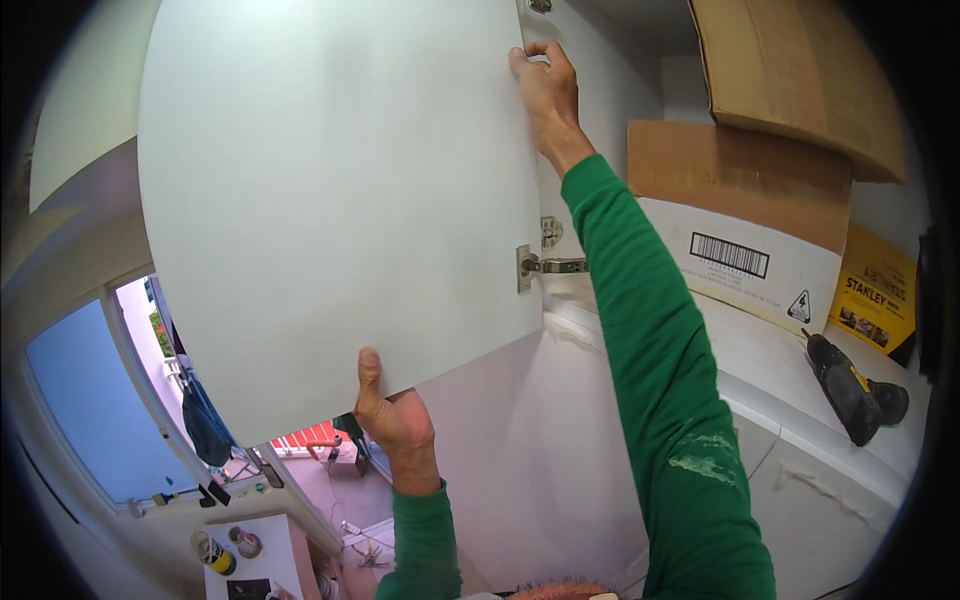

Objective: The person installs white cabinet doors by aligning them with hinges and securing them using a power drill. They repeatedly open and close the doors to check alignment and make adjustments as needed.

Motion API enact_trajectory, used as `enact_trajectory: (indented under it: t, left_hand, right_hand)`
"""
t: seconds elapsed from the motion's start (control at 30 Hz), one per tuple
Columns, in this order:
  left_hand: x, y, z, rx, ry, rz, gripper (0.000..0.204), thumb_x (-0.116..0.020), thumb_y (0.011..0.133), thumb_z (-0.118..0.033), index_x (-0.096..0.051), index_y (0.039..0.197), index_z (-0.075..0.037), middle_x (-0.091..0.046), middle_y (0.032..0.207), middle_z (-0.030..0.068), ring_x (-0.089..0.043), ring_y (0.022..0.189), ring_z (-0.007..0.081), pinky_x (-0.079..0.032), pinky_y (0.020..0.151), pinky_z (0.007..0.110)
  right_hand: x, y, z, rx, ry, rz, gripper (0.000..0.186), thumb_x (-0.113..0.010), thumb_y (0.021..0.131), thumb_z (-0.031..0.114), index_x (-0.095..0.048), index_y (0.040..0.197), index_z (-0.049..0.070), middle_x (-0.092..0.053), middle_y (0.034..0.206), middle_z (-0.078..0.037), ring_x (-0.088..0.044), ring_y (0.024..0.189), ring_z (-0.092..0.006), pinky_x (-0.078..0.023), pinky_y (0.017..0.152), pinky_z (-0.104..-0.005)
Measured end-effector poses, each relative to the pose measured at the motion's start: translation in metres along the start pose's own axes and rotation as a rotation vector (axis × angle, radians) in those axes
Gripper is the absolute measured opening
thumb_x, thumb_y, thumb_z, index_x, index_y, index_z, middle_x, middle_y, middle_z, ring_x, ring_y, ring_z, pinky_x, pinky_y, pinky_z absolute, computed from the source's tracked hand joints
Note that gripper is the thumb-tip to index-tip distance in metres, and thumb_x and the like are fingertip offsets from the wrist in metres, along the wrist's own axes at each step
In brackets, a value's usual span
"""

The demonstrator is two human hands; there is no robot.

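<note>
A large white cabinet door (330, 190) fills the upper middle of the view. My left hand (392, 420) is shut on its bottom edge, thumb on the front face. My right hand (548, 95) grips the door's right edge higher up, fingers curled around it. A metal hinge (524, 268) is fixed on that edge lower down, its arm reaching right behind my green sleeve. Just above that arm, a metal plate (550, 230) sits on the cabinet's inner side (565, 200). Another piece of hinge hardware (540, 6) shows at the top edge; whether either hinge is joined I cannot tell.
Cardboard boxes (730, 170) and a yellow box (860, 280) fill the cabinet at right. A cordless drill (850, 385) lies on its white bottom ledge (750, 340). At lower left are a doorway (150, 360) and a small white table (250, 565) with cans.
</note>
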State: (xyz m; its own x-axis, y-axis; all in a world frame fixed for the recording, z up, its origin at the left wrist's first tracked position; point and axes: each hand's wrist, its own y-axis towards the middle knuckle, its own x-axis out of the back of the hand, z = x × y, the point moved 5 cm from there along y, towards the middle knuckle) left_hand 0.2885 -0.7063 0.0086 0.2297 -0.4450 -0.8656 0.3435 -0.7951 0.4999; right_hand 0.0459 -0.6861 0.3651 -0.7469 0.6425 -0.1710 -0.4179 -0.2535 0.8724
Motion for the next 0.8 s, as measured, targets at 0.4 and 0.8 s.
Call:
enact_trajectory:
  t: [0.4,0.8]
  left_hand:
    - [-0.026,0.028,0.018,-0.052,0.002,-0.024,0.038,-0.077,0.102,-0.004,-0.067,0.139,-0.006,-0.070,0.131,0.0053,-0.066,0.124,0.0206,-0.054,0.117,0.042]
    - [-0.019,0.031,0.032,-0.057,0.024,-0.045,0.040,-0.079,0.103,-0.009,-0.067,0.140,-0.004,-0.071,0.131,0.0067,-0.067,0.126,0.0214,-0.056,0.116,0.041]
  right_hand:
    - [0.018,0.071,-0.004,0.307,-0.390,0.012,0.029,-0.071,0.105,0.033,-0.079,0.107,0.006,-0.076,0.091,-0.003,-0.071,0.090,-0.0185,-0.057,0.084,-0.0388]
    - [0.034,0.110,0.027,0.480,-0.435,-0.144,0.028,-0.063,0.109,0.013,-0.077,0.130,0.002,-0.080,0.104,-0.018,-0.076,0.092,-0.0286,-0.057,0.081,-0.0433]
